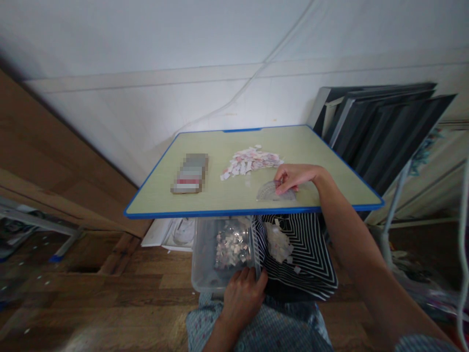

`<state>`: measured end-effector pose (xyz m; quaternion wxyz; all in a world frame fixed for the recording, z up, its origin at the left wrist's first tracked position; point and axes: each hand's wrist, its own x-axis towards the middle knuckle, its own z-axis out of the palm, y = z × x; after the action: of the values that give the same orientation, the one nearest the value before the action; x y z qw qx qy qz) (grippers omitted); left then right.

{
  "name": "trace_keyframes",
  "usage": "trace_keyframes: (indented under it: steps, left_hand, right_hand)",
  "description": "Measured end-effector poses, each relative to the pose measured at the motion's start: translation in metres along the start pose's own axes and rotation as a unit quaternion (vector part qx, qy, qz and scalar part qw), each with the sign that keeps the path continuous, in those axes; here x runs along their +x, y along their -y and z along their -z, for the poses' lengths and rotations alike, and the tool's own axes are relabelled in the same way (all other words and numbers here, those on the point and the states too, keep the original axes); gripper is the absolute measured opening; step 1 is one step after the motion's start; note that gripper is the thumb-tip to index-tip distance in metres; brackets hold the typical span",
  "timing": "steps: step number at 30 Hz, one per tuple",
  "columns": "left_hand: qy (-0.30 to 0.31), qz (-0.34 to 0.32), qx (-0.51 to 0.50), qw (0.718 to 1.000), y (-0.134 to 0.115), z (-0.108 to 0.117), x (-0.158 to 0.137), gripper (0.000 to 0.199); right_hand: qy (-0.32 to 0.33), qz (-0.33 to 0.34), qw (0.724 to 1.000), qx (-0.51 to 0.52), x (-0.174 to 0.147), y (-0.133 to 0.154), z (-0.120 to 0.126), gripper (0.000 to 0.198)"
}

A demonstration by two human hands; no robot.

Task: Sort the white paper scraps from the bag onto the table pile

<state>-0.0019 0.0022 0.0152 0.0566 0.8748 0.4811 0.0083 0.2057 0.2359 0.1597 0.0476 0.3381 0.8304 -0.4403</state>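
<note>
On counter [227, 198] near front edge, protractor [266, 192] is pinched by right hand [294, 177], seemingly for steadiness; left hand [245, 294] half-curled at bin [203, 261], hold unclear.

Protractor [267, 192]: clear, half-round, flat just inside near edge of table [216, 201], right of middle; straight side toward that edge, right part partly covered.
Paper slips [252, 160]: small, white with pinkish marks, loose heap about mid-table, tapering to near left; apart from protractor.
Tub [204, 256]: clear plastic, below table's near edge; small pieces [231, 247] inside.
</note>
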Motion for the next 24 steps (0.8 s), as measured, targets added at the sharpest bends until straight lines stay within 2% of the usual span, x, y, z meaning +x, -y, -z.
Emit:
trace_keyframes:
  steps: [14,21,24]
  left_hand:
    - [0.005,-0.003,0.000,1.000,0.0011,-0.0028,0.0004,0.039]
    - [-0.014,-0.001,0.001,1.000,0.0010,-0.0057,0.0003,0.038]
    - [-0.006,-0.001,0.001,1.000,0.0006,-0.0041,0.0006,0.039]
  right_hand:
    - [0.092,-0.005,0.996,0.007,-0.0019,0.0024,-0.0044,0.038]
    - [0.026,-0.001,1.000,-0.002,-0.0046,-0.0017,0.0012,0.037]
    - [0.039,-0.018,0.999,-0.016,-0.0043,-0.0033,0.0017,0.038]
